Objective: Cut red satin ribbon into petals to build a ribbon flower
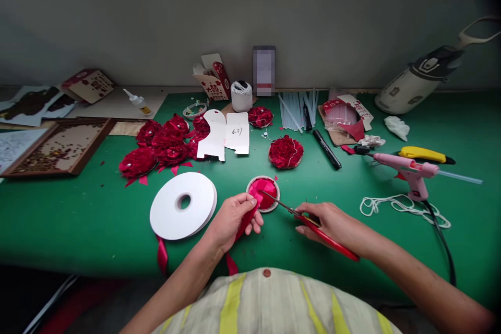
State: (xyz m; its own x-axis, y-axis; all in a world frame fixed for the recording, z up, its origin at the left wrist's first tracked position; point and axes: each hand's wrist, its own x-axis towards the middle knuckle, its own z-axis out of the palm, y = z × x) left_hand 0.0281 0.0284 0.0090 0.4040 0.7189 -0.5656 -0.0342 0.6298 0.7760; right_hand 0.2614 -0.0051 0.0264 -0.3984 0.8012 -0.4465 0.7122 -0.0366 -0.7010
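Note:
My left hand (237, 219) is closed, thumb against fingers, on a strip of red ribbon (246, 223) whose tail hangs toward the table's front edge. In my right hand (331, 224) are red-handled scissors (329, 237), their blades pointing left to the ribbon at my left fingertips. Whether the blades are parted is too small to tell. Beneath the blades lies a small round dish with a pale rim (278, 193), holding red and pink ribbon pieces. Left of my left hand lies a white ribbon spool (168, 209), with red ribbon trailing from its lower edge.
Red ribbon flowers (172, 148) cluster behind the spool; another red flower (285, 152) sits behind the dish. A pink glue gun (415, 169), yellow cutter (425, 154) and black marker (326, 149) lie right. A wooden tray (74, 162) lies left; a large bottle (415, 81) leans back right.

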